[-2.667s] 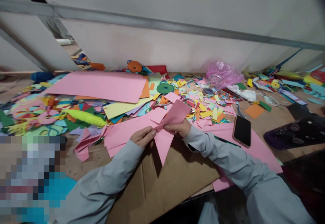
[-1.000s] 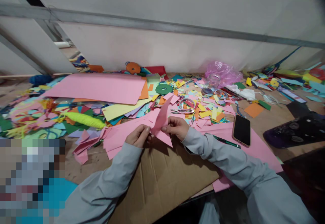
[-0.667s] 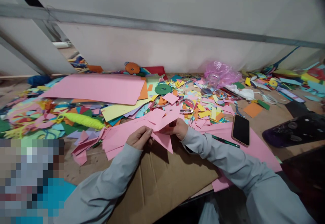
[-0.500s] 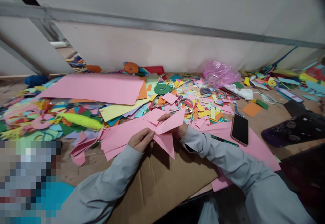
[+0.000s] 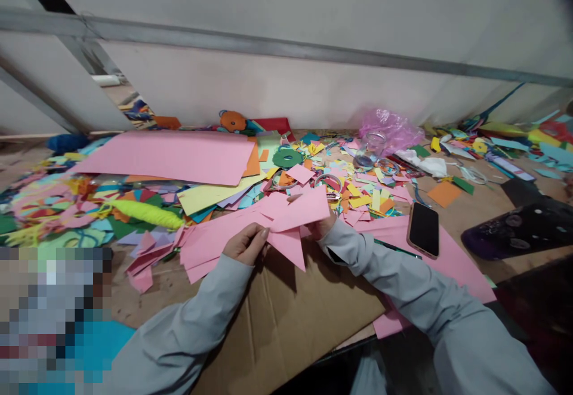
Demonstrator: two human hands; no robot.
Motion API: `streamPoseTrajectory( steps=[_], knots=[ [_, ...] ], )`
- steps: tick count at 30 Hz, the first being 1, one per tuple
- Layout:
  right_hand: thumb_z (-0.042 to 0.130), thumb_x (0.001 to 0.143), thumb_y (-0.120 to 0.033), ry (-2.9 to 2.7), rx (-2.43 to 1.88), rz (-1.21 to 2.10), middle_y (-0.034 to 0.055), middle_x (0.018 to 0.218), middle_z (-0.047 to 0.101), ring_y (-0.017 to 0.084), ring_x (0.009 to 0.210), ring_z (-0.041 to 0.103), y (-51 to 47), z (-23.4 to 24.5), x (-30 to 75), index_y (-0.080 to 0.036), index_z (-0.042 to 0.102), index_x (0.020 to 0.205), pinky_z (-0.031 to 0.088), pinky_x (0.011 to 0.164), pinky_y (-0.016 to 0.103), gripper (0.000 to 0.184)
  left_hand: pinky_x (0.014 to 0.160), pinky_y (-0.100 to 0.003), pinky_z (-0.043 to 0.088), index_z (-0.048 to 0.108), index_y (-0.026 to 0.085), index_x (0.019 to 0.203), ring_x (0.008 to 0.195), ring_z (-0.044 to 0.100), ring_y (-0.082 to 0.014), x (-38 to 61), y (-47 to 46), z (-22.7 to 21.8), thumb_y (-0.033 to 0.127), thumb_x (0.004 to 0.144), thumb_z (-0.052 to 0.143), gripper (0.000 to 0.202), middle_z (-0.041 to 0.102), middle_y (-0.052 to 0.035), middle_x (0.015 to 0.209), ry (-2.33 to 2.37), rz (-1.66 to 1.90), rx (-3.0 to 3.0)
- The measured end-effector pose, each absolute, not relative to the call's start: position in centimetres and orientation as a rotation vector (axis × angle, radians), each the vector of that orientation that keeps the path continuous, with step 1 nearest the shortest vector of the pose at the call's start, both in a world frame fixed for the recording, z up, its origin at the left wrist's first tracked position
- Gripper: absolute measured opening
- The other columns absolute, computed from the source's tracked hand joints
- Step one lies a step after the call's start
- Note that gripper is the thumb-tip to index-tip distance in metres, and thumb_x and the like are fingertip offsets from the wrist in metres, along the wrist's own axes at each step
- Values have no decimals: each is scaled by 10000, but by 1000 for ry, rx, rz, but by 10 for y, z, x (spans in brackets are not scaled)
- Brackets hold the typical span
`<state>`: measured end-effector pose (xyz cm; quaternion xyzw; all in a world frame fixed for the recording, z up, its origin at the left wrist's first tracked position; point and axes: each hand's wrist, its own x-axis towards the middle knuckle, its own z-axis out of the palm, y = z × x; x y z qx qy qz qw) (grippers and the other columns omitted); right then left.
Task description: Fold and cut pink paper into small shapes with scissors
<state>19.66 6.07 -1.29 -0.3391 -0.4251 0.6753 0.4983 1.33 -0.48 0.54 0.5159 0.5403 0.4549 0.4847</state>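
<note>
A folded piece of pink paper (image 5: 295, 216) is held between both hands above a sheet of brown cardboard (image 5: 286, 317). My left hand (image 5: 245, 243) pinches its lower left part near the fold. Most of my right hand (image 5: 323, 227) is hidden behind the paper's upper flap, with fingertips showing at the flap's top edge; it grips the paper from behind. A pointed tip of the paper hangs down between the hands. Both arms wear grey sleeves.
Pink offcuts (image 5: 201, 243) lie to the left, a large pink sheet (image 5: 174, 155) farther back. Coloured scraps, scissors (image 5: 329, 185), a green ring (image 5: 287, 157) and a glass jar (image 5: 373, 144) litter the table. A black phone (image 5: 423, 229) lies to the right, a green yarn roll (image 5: 147, 213) to the left.
The upper flap of the pink paper, earlier standing up and narrow, has been turned and laid flatter and wider over my right hand. My left hand has kept its pinch.
</note>
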Motion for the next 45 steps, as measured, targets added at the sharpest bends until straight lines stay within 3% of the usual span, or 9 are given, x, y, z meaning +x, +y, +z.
streamPoseTrajectory(
  steps=[2,5,8,12,16,23,39,43,45],
  knots=[
    [802,513,-292,-959,-817,1781,16,748,671,166,644,609,58,-11,191,-185,670,882,458,552,261,406,405,-201,306,532,211,620,394,410,-89,11,-4,4,395,819,563,273,523,52,449,1370,1166,1233],
    [824,501,-244,-1045,-658,1957,25,836,694,164,710,622,49,-2,184,-184,668,952,482,602,257,480,409,-199,328,540,217,645,399,422,-92,10,-3,3,374,836,547,248,537,54,462,1444,1208,1247],
    [835,560,-297,-1091,-682,1907,48,865,705,189,790,641,41,5,182,-157,676,927,508,726,311,423,460,-199,375,563,217,664,444,473,-100,12,-4,2,358,839,545,225,559,49,487,1460,1220,1337],
    [853,557,-325,-976,-899,1774,43,799,710,188,740,646,39,3,184,-137,689,856,521,716,334,389,474,-202,398,563,210,630,456,489,-100,16,-7,1,376,832,550,261,569,39,494,1377,1205,1387],
    [865,529,-281,-931,-877,1713,38,857,731,190,789,661,38,5,184,-151,713,884,535,761,348,407,411,-193,391,563,196,652,410,481,-91,18,-7,3,477,802,582,320,577,38,493,1266,1121,1198],
    [872,490,-284,-907,-860,1688,59,894,747,229,849,677,33,9,179,-158,730,905,535,828,398,457,444,-189,449,597,172,693,460,554,-106,16,-6,4,584,736,630,416,605,16,513,1228,1083,1030],
    [836,578,-328,-1096,-888,1669,50,878,731,206,846,659,31,11,184,-156,740,836,528,792,346,326,423,-203,383,474,212,629,428,505,-104,18,-7,-4,522,804,557,365,521,58,470,1277,1050,1302],
    [834,574,-326,-1038,-897,1696,48,912,727,199,830,658,27,11,182,-169,731,919,536,759,337,392,389,-211,287,442,220,608,379,399,-89,19,-8,-3,451,843,515,338,453,77,433,1308,1056,1379],
    [830,571,-358,-1045,-935,1662,37,811,717,177,716,645,30,9,183,-159,724,864,530,667,314,369,401,-217,239,400,220,576,395,344,-82,17,-7,-2,405,839,523,344,382,84,432,1297,1079,1413]
  ],
)
